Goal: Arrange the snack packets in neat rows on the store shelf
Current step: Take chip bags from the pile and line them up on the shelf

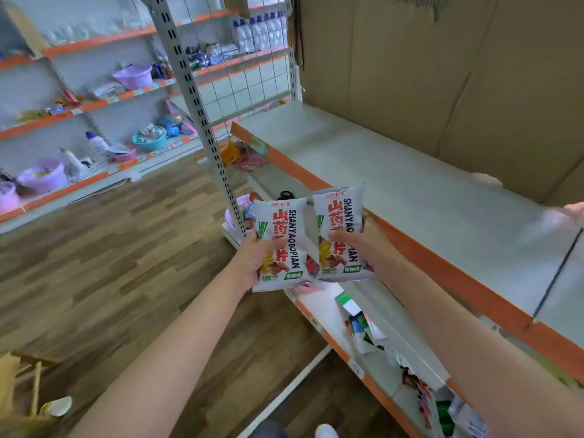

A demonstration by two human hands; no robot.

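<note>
While the top shelf (395, 191) beside the person is bare, the job looks like it has only just begun. The left hand (256, 257) grips one snack packet (282, 245) and the right hand (363, 245) grips another packet (341, 232), both held up in front of the shelf's orange edge. More packets (373, 336) lie in a messy pile on the lower shelf (344, 292), so lots of lining up is left.

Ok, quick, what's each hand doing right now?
Left hand: grips the left snack packet.
Right hand: grips the right snack packet.

Wood-plank floor (104, 248) — cardboard wall (442, 74) behind, far shelving (79, 105) with orange edges, soft even light.
</note>
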